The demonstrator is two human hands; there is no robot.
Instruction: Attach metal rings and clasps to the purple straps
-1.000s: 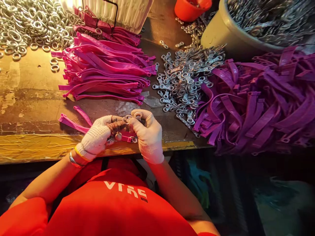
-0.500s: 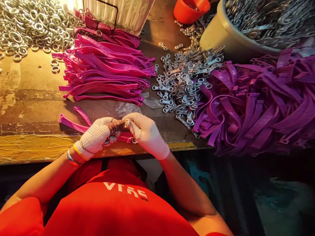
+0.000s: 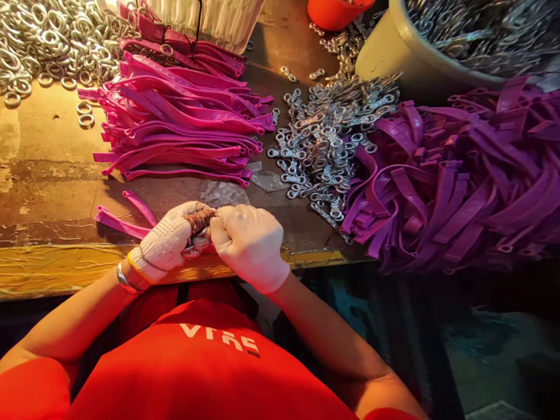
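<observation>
Near the table's front edge my two gloved hands meet. My left hand (image 3: 175, 233), in a dotted knit glove with brown wrapping on a finger, is closed around something small and metallic that I cannot make out. My right hand (image 3: 249, 242), in a smooth white glove, is closed and pressed against the left fingertips; what it pinches is hidden. Loose pink straps (image 3: 122, 221) lie beside and partly behind my left hand. Beyond them is a stack of pink straps (image 3: 175, 122). Small metal links (image 3: 324, 146) are heaped to the right of the stack.
Metal rings (image 3: 56, 41) are piled at the back left, beside a clear ribbed container (image 3: 227, 23). At the back right are a red cup (image 3: 335, 14) and a beige bucket (image 3: 385, 52) of metal parts. Purple straps (image 3: 464, 181) cover the table's right side.
My right hand has turned, its back now facing up, and covers the strap end and ring seen beneath it before. The view has shifted slightly.
</observation>
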